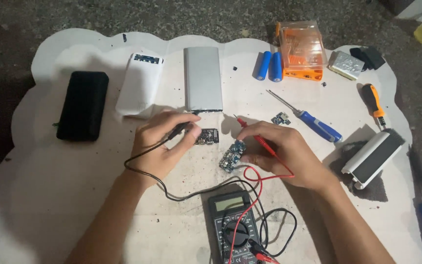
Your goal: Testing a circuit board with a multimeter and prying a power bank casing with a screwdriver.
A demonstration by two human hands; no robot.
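My left hand (164, 144) grips a black test probe (178, 130), its tip pointing toward a small dark circuit board (208, 136) on the white sheet. My right hand (282, 151) holds a red test probe (251, 132) and also steadies a small blue circuit board (232, 157) tilted up off the sheet. Black and red leads run from both probes down to a black digital multimeter (234, 230) at the near edge.
On the white sheet (50, 195) lie a black power bank (83, 105), a white case (140, 84), a silver case (203, 78), two blue cylindrical cells (269, 66), an orange parts box (302, 50), a blue-handled screwdriver (313, 123), an orange-handled tool (372, 99) and a white-and-black casing (373, 157).
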